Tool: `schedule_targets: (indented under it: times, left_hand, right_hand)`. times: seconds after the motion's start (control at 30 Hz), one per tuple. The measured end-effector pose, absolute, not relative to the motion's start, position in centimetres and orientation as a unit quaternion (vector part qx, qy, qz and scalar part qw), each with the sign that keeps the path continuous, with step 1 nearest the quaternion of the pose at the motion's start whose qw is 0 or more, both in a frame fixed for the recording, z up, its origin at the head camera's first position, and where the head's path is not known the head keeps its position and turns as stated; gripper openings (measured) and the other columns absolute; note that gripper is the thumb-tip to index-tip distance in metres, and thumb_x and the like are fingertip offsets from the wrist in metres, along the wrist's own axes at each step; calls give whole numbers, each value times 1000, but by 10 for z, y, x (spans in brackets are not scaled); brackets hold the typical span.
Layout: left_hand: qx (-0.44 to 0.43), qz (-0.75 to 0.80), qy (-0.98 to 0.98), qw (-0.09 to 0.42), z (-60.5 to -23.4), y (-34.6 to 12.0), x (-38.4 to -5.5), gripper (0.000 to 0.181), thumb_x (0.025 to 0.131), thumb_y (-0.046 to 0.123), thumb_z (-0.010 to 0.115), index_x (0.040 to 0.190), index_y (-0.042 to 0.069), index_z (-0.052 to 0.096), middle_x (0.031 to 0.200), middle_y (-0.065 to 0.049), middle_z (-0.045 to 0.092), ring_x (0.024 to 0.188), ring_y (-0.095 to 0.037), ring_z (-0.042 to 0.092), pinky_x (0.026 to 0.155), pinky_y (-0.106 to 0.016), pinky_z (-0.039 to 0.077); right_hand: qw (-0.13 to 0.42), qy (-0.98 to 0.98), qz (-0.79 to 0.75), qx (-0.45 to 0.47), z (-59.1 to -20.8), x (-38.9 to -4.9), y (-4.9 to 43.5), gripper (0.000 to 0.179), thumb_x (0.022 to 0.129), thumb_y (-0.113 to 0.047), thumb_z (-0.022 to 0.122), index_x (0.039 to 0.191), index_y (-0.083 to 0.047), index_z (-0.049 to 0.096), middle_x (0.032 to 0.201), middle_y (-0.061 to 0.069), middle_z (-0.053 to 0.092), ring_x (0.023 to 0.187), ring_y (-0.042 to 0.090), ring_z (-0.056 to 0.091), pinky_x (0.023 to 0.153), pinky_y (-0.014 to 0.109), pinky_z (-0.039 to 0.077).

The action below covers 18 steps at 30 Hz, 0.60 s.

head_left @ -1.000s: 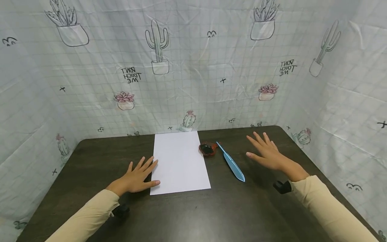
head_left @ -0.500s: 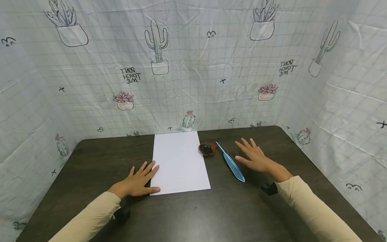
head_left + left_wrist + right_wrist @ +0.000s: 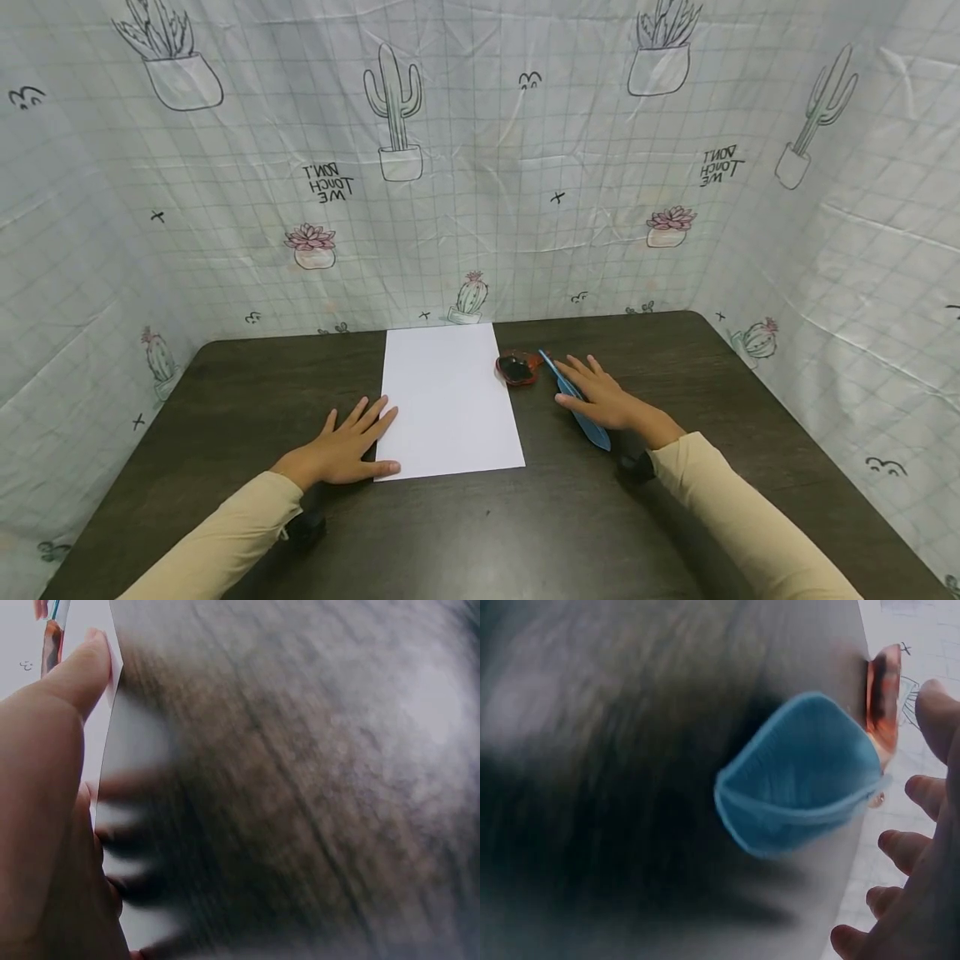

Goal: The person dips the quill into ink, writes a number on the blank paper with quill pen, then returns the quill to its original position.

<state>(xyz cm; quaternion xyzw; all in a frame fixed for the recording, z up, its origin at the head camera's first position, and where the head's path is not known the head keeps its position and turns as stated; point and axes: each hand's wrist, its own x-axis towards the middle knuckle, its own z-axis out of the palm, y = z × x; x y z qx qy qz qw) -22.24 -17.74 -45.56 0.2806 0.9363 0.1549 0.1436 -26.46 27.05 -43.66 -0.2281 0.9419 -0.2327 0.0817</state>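
- Wrinkled grid-printed cloth point(image 3: 480, 125), cactus-patterned, across the upper frame.
- Dark wood-grained desk point(image 3: 480, 542), softly shiny, across the lower frame.
- Smooth white rectangular paper point(image 3: 450, 400), flat near centre.
- Left hand point(image 3: 341, 446), left of centre: spread wide at the paper's left edge, unchanged, gripping nothing.
- Right hand point(image 3: 607, 406), right of centre: newly shifted leftward, wide over the blue feather-shaped piece point(image 3: 802, 765), apparently within reach; touching or not, cannot tell.
- Slim-stemmed, curved, ridged blue blade, right of centre beneath that hand.
- Glossy red-and-black item point(image 3: 517, 368), by the paper's right edge.
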Motion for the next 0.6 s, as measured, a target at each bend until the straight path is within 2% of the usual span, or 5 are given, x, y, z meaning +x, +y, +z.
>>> schedule_targets:
  times: [0.33, 0.6]
  left_hand:
    - [278, 144, 939, 142, -450, -175, -220, 89, 90, 62, 52, 155, 13, 16, 161, -13, 5, 146, -41, 1, 105, -73, -2]
    - [277, 140, 940, 138, -449, -176, -221, 90, 90, 63, 52, 155, 12, 17, 161, -13, 6, 146, -41, 3, 104, -73, 0]
  right_hand:
    - [61, 937, -238, -248, -450, -271, 262, 51, 105, -26, 38, 149, 0, 31, 151, 33, 21, 138, 58, 3, 104, 73, 9]
    - [35, 944, -203, -258, -449, -275, 259, 42, 104, -11, 38, 143, 4, 39, 145, 35, 31, 133, 59, 21, 103, 71, 20]
